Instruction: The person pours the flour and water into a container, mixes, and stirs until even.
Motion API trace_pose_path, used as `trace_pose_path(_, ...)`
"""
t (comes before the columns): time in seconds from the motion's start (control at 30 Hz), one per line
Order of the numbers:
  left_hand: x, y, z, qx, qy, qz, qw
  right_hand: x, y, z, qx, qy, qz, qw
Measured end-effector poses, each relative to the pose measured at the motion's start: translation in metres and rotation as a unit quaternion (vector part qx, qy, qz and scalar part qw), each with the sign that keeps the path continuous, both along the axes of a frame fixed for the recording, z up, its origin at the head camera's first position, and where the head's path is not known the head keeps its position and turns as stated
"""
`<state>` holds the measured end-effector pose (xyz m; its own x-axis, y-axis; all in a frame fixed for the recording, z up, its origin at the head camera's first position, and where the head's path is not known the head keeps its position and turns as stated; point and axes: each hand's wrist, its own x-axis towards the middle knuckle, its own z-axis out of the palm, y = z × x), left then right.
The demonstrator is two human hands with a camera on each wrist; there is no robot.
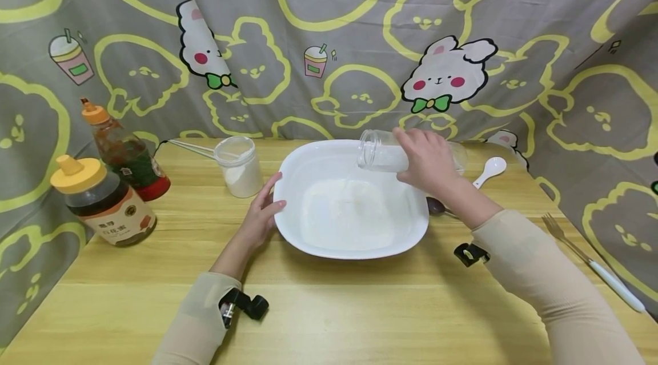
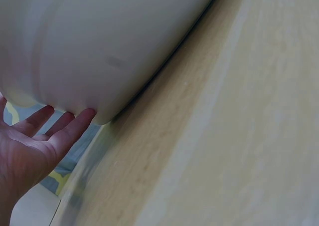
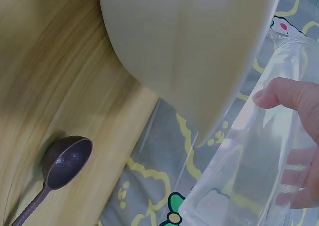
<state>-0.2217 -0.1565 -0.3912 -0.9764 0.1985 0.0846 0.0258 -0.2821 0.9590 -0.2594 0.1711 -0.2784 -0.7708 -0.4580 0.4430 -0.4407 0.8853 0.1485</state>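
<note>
A white bowl (image 1: 313,164) holding white powder stands mid-table. My left hand (image 1: 263,212) rests with straight fingers against the bowl's left rim; in the left wrist view the fingers (image 2: 60,131) touch the bowl's outer wall (image 2: 99,46). My right hand (image 1: 429,162) grips a clear jar (image 1: 377,151), tipped on its side with its mouth over the bowl. In the right wrist view the thumb (image 3: 286,96) curls round the clear jar (image 3: 249,161) beside the bowl (image 3: 189,41).
A lidless jar of white powder (image 1: 239,166) stands left of the bowl, with two sauce bottles (image 1: 105,199) (image 1: 125,151) further left. A white spoon (image 1: 490,171) and dark metal spoon (image 3: 62,163) lie right of the bowl; a fork (image 1: 591,259) lies far right.
</note>
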Motion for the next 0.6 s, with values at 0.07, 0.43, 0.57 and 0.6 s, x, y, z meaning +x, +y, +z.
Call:
trace_pose_path(0.07,-0.0003,-0.0002,-0.0004,-0.002,0.002,0.001,1.0000,-0.0001,0.0002,0.0004,0.000,0.000,-0.002,1.000)
trace_pose_path(0.43,-0.0006,-0.0013,-0.0025,0.004,0.004,-0.008,1.0000,-0.0067,-0.0022,0.0001,-0.013,-0.007,-0.014,1.000)
trace_pose_path(0.57,-0.0010,-0.0013,-0.0016,0.010,0.002,-0.007,0.9999,-0.0083,-0.0026,0.0009,-0.015,-0.009,-0.015,1.000)
trace_pose_path(0.6,-0.0012,-0.0015,-0.0015,0.010,0.002,-0.006,0.9999,-0.0085,-0.0027,0.0011,-0.016,-0.010,-0.016,1.000)
